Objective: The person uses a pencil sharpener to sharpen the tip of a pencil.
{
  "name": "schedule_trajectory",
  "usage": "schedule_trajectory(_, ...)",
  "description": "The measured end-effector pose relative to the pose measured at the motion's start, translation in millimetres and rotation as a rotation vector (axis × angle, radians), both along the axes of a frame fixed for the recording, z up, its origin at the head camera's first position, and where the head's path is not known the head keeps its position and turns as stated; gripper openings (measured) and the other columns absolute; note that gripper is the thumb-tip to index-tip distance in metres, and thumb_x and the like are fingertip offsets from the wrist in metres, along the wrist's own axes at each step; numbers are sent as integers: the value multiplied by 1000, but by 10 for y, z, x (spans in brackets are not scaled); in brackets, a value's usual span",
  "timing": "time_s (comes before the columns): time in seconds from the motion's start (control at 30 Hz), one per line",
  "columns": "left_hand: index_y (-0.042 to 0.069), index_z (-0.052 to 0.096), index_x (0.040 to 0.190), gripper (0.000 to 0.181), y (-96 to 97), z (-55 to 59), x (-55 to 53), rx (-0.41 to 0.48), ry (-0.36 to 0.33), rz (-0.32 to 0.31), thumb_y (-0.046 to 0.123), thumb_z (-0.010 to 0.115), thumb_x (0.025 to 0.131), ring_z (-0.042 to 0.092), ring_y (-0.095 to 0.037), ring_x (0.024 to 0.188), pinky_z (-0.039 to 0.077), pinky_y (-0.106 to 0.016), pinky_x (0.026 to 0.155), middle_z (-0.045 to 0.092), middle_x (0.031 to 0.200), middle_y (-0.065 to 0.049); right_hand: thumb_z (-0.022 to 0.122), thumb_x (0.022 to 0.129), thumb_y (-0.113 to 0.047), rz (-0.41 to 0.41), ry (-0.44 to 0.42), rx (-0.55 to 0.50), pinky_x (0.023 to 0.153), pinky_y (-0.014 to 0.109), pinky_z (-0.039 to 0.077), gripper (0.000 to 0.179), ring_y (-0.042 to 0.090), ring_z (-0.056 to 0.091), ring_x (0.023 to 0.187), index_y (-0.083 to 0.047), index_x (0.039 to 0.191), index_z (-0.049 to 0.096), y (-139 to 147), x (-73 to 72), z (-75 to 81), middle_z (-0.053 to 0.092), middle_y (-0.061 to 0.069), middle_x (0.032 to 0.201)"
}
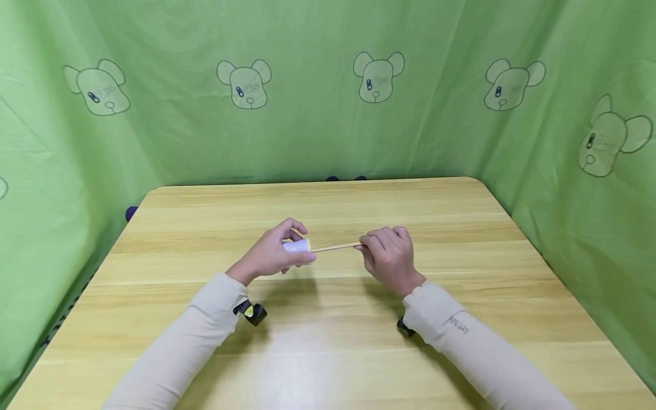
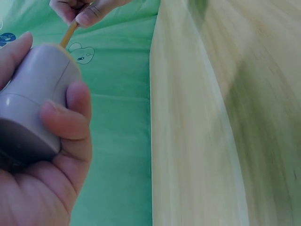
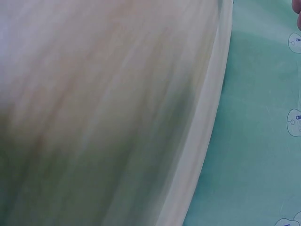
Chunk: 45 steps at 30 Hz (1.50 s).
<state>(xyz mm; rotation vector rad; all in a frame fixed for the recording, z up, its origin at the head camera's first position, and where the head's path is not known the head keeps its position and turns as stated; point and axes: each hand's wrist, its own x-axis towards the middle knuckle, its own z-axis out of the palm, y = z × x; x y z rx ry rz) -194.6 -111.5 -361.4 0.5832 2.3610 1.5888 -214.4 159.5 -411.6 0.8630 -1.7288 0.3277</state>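
My left hand (image 1: 270, 250) holds a small lavender pencil sharpener (image 1: 295, 246) with a yellow rim, its thumb and fingers curled round the body. In the left wrist view the sharpener (image 2: 40, 82) shows a seam and a dark base. From its yellow end a thin yellow pencil (image 1: 335, 247) runs across to the right; the end at the sharpener is hidden. My right hand (image 1: 392, 256) pinches the pencil's other end between thumb and fingers. Both hands are above the table. Only a bit of fingers (image 3: 297, 8) shows at the right wrist view's corner.
A wood-grain table (image 1: 328, 353) with rounded far corners lies under both arms. Green curtains (image 1: 307, 136) printed with bear heads hang behind it and at both sides. Small black cameras (image 1: 251, 312) are worn at the cuffs.
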Motion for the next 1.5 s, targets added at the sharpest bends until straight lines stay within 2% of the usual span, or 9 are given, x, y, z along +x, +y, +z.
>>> schedule_trajectory(0.13, 7, 52, 116, 49, 4, 5, -16, -21, 36, -8, 20, 80, 79, 58, -24, 71, 49, -32, 51, 58, 108, -16, 57, 98, -25, 6, -26, -9, 61, 41, 41, 31, 26, 60, 61, -3, 80, 67, 18, 10, 15, 64, 9, 72)
schedule_trajectory(0.4, 8, 57, 111, 48, 16, -55, -58, -79, 195, 22, 20, 85, 73, 57, -23, 82, 51, -34, 67, 59, 107, -9, 59, 98, -25, 26, -95, -3, 60, 41, 41, 30, 27, 60, 62, -2, 81, 69, 57, 20, 42, 65, 9, 72)
schedule_trajectory(0.53, 9, 58, 113, 49, 24, -65, -66, -120, 222, 7, 21, 85, 74, 58, -22, 80, 52, -34, 66, 61, 108, -8, 58, 99, -24, 29, -122, 10, 58, 39, 42, 31, 25, 62, 62, -2, 80, 70, 60, 32, 61, 65, 8, 72)
schedule_trajectory(0.8, 10, 60, 125, 53, 39, -49, -45, -258, 248, -51, 26, 82, 79, 55, -19, 75, 49, -31, 62, 61, 92, -6, 56, 99, -22, 41, -153, 29, 53, 36, 41, 32, 23, 63, 62, -4, 79, 73, 46, 61, 91, 67, 7, 72)
schedule_trajectory(1.03, 9, 60, 123, 52, 55, -71, -46, -247, 276, -55, 23, 83, 78, 56, -19, 77, 50, -30, 64, 62, 97, -7, 56, 97, -24, 27, -120, 31, 42, 31, 33, 32, 21, 61, 53, -7, 74, 71, 45, 82, 108, 65, 4, 67)
schedule_trajectory(1.17, 8, 61, 122, 52, 59, -91, -46, -222, 322, -39, 20, 84, 76, 57, -19, 78, 50, -30, 65, 64, 105, -10, 52, 98, -28, 1, -170, 32, 39, 28, 31, 36, 18, 58, 47, -10, 72, 69, 26, 115, 133, 64, 0, 64)
schedule_trajectory(1.37, 5, 61, 118, 50, 72, -113, -45, -182, 451, 5, 15, 85, 74, 58, -22, 83, 52, -30, 67, 64, 112, -13, 44, 100, -32, -69, -243, 53, 36, 24, 28, 42, 12, 46, 37, -13, 67, 63, -37, 157, 203, 58, -3, 57)
schedule_trajectory(1.5, 4, 62, 113, 48, 62, -123, -45, -170, 545, 22, 11, 86, 72, 59, -25, 85, 53, -33, 68, 64, 110, -15, 50, 97, -31, -108, -302, 82, 33, 24, 27, 37, 10, 45, 36, -14, 67, 62, -83, 169, 243, 57, -5, 56)
